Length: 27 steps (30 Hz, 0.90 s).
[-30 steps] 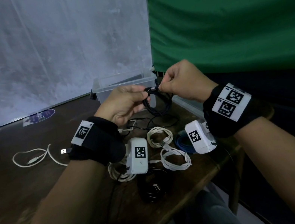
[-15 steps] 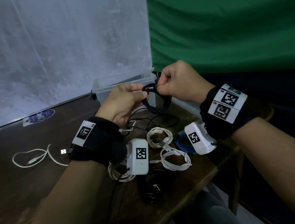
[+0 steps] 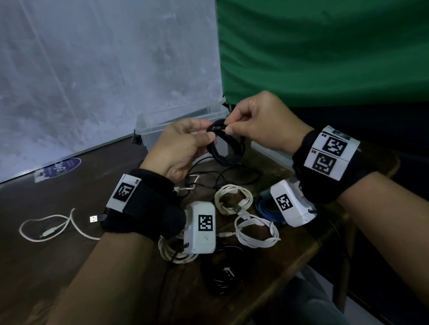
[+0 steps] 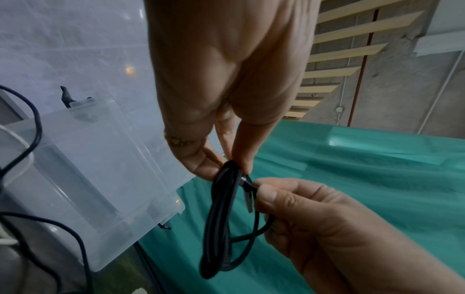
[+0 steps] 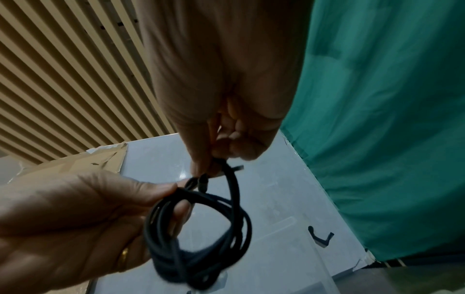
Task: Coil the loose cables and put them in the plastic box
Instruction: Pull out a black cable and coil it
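Note:
A coiled black cable (image 3: 226,148) (image 4: 221,228) (image 5: 201,234) hangs in the air between both hands, just in front of the clear plastic box (image 3: 160,120) (image 4: 100,169). My left hand (image 3: 190,146) (image 4: 226,163) pinches the top of the coil between thumb and fingers. My right hand (image 3: 252,124) (image 5: 219,159) pinches the cable's plug end at the top of the coil. Below on the wooden table (image 3: 39,264) lie two coiled white cables (image 3: 232,197) (image 3: 257,230), a blue coil (image 3: 265,206), a black bundle (image 3: 224,275), and a loose white cable (image 3: 50,228).
A thin loose black cable (image 3: 227,177) lies on the table under the hands. The table's right edge (image 3: 309,248) is close below my right wrist. A green cloth (image 3: 341,25) hangs at the right, a pale sheet (image 3: 77,72) behind. A round sticker (image 3: 65,167) lies far left.
The right hand has shifted slightly left and up, bringing the plug end over the top of the coil. The left hand holds the coil in nearly the same place.

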### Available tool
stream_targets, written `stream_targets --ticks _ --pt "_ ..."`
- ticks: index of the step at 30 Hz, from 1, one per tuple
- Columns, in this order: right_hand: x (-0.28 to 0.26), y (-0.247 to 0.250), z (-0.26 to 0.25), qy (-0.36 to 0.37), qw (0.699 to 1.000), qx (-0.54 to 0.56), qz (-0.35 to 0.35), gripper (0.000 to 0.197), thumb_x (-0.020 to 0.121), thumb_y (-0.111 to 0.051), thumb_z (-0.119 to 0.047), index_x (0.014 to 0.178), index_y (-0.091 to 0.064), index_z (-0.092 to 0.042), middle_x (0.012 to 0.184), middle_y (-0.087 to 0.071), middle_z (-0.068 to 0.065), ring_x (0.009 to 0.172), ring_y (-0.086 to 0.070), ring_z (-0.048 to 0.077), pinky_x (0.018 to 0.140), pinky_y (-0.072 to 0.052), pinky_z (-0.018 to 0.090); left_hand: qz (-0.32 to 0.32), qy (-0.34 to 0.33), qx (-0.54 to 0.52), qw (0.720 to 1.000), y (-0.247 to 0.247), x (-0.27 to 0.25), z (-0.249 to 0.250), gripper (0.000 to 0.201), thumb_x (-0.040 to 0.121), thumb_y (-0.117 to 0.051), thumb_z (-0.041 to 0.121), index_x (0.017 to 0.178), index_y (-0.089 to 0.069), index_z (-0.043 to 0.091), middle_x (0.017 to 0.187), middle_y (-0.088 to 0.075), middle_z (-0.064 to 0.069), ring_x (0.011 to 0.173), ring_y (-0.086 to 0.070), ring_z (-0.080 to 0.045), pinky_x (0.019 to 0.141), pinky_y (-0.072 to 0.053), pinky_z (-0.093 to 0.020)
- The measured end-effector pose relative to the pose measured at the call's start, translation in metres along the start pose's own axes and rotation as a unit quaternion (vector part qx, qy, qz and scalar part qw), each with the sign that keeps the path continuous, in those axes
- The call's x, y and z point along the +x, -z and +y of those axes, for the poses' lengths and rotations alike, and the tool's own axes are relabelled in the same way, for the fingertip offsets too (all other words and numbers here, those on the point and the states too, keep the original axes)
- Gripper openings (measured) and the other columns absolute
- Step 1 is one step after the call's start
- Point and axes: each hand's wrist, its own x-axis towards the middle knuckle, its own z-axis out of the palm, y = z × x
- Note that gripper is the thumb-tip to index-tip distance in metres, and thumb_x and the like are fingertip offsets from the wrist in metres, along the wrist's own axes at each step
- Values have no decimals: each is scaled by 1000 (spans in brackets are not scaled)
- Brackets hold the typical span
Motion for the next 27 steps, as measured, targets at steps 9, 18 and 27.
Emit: stream_targets --ticks 9,18,27 --pt "3 -5 0 11 998 -29 48 4 77 -70 -2 78 -74 -3 66 -63 -1 52 -52 -3 53 -40 5 -8 -13 12 1000 -6 1 -2 19 88 -55 -7 102 -59 5 80 -63 -7 64 -63 -8 61 -52 -14" --pt "1 -1 8 5 996 92 1 19 79 -70 2 91 -69 -12 82 -69 8 69 -61 5 71 -53 20 -32 2 -67 997 -3 0 0 17 90 -50 -8 92 -59 6 85 -63 -9 61 -64 -7 64 -55 -15" --pt "-7 4 3 -151 958 233 -73 11 91 -62 -12 87 -51 -11 75 -61 14 60 -61 21 58 -53 34 -56 14 -160 985 -1 -1 4 22 93 -41 -9 99 -59 2 89 -63 -11 62 -61 -10 65 -55 -17"
